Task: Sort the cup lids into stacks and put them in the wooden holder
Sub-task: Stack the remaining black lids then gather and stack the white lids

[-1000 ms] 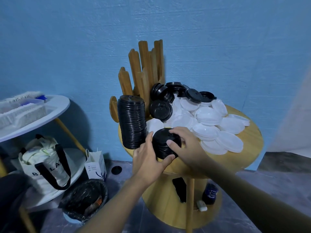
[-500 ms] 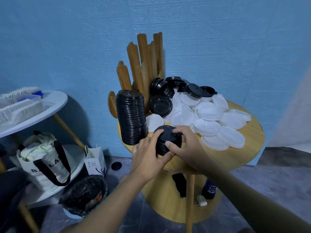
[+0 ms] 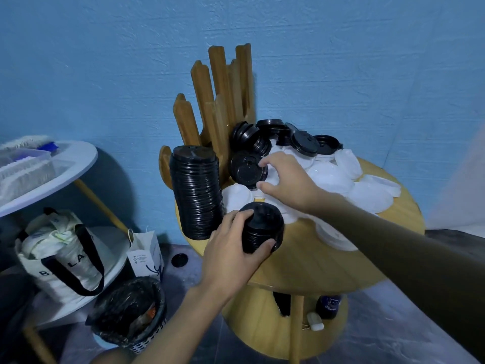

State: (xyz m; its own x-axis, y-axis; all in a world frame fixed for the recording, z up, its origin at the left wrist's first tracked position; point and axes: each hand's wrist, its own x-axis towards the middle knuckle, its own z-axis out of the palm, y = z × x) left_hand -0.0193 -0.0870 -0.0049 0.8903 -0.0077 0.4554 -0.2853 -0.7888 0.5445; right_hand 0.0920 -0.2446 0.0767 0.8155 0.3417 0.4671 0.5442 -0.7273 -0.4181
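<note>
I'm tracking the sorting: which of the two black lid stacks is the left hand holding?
The short black lid stack at the round wooden table's front edge; the taller stack stands untouched beside the left hand.

Wooden holder (image 3: 220,101): base hidden behind the tall black lid stack (image 3: 195,193) and loose black lids (image 3: 249,169).
White lids (image 3: 367,195): several covered by the right forearm (image 3: 393,240); count unclear.
Tote bag (image 3: 60,258): lettering partly hidden by strap.
White round surface (image 3: 65,166): cut off at left edge.
Bin (image 3: 128,313): contents indistinct.
</note>
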